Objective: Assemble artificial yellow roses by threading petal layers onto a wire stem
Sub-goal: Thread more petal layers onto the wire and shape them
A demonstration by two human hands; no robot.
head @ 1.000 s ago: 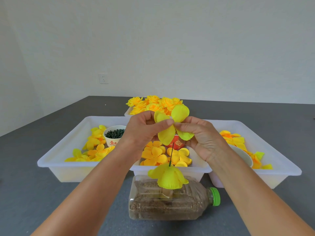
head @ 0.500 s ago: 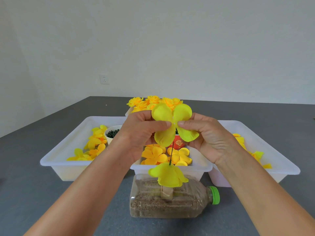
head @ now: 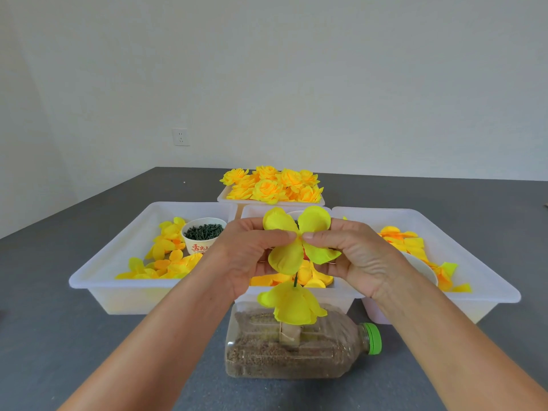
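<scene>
Working at a dark grey table (head: 59,336) set against a plain pale wall with a socket (head: 181,137), you had white trays laid out before you. At the left, a tray (head: 98,280) held loose yellow petals and a paper cup of dark green pieces (head: 203,234). Your left hand (head: 249,256) pinched the four-lobed petal layer (head: 298,240) at its centre, thumb and curled fingers closed on it. That layer sat raised over the middle tray, above the green wire stem (head: 295,280), which stood upright from a plastic bottle (head: 296,348) lying on its side in front, with petals already gathered low on the stem (head: 292,304). Behind, a far tray carried finished roses (head: 271,185). Your right hand (head: 355,256) pinched the same layer from the other side, thumb tip meeting the left thumb. At the right, another tray (head: 489,295) held more petals.
</scene>
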